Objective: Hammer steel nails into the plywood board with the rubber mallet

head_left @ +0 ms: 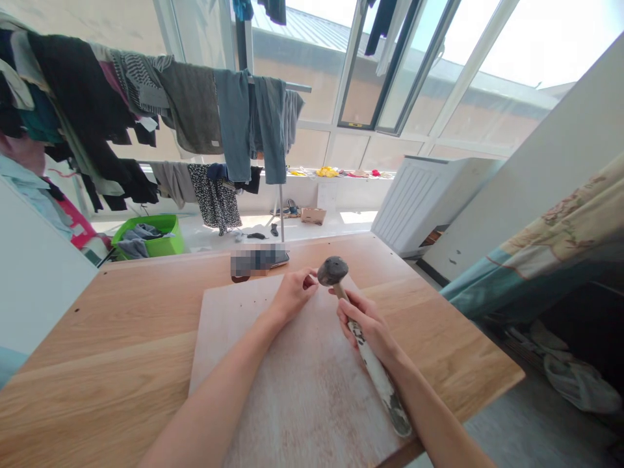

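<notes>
A pale wooden board (pixel 287 390) lies flat on the wooden table, with several small dark dots near its far left edge. My left hand (pixel 295 292) rests at the far part of the board, thumb and fingers pinched together. What sits between those fingertips is too small to make out. In my right hand (pixel 363 318) is a hammer (pixel 333 271) with a dark, rounded head and a long handle in worn, flaking white paint. The grip is high on the handle, and the hammer head is raised just right of my left fingertips.
The wooden table (pixel 112 338) extends on both sides of the board. Beyond the board lies a phone (pixel 280 259), partly blurred out. Clothes (pixel 195 107) hang on a rack past the table, near a green basket (pixel 149 237). A curtain (pixel 536 240) hangs at the right.
</notes>
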A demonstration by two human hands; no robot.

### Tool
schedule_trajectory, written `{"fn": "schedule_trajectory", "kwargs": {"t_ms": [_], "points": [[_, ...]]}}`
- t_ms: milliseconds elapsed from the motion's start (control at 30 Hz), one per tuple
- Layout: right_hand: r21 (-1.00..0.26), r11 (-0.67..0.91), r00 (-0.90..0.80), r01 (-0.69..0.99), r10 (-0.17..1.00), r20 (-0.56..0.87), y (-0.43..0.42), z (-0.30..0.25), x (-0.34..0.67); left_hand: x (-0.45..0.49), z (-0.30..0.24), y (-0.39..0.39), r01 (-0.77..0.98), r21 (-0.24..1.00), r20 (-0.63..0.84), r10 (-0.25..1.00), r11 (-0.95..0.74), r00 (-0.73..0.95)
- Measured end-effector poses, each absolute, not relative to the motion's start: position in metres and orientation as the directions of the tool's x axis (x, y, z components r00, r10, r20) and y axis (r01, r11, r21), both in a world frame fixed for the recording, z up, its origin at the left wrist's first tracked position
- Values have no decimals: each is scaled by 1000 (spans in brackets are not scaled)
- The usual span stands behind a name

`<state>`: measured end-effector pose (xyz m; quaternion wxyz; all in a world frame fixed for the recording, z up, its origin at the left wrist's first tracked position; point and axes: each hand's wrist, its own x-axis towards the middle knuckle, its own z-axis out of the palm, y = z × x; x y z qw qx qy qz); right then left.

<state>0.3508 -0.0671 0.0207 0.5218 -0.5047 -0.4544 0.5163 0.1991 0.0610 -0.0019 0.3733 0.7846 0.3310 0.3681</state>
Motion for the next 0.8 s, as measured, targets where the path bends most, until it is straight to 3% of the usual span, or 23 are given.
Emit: {"fn": "schedule_trajectory", "kwargs": {"t_ms": [133, 300, 467, 633, 733, 800], "points": [[-993, -49, 105, -107, 993, -61, -68, 24, 350, 199, -3, 61, 242, 840, 308, 794, -485, 523], [-987, -8, 285, -161, 957, -54, -64, 29, 356, 199, -5, 62, 267, 840, 290, 807, -472, 514], [-975, -140, 309, -170, 932, -188, -56, 21, 368, 184, 18, 65, 320, 812, 255, 790, -488, 558], [-968, -214, 291, -127, 925, -243, -53, 18, 370, 138, 62, 50, 511, 515, 48, 619, -688, 784], [-968, -237, 300, -80, 920, -251, -54, 19, 368, 115, 74, 35, 578, 335, -52, 598, -744, 800], [-967, -253, 301, -24, 921, -248, -56, 21, 367, 108, 74, 29, 600, 294, -79, 606, -745, 791]]}}
